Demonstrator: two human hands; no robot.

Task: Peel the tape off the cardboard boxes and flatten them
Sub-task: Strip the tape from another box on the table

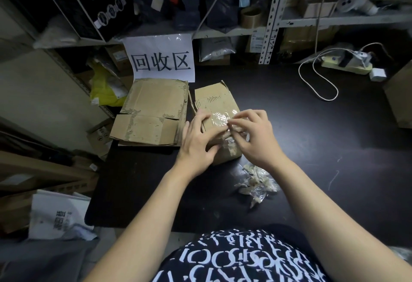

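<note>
Single head-worn wide-angle view, facing forward and steeply down from just above the person's printed shirt [236, 259], close on the left hand [196, 141] and right hand [256, 139] over the dark table [312, 130], shelving [273, 14] bowed across the far top edge.

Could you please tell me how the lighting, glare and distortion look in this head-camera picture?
Head view: dim overall, darkest toward the corners. Head view: glare glints off the clear tape on the cardboard box and off the glossy top edge of the sign. Head view: wide-angle distortion bows and tilts the perforated shelf upright.
</note>
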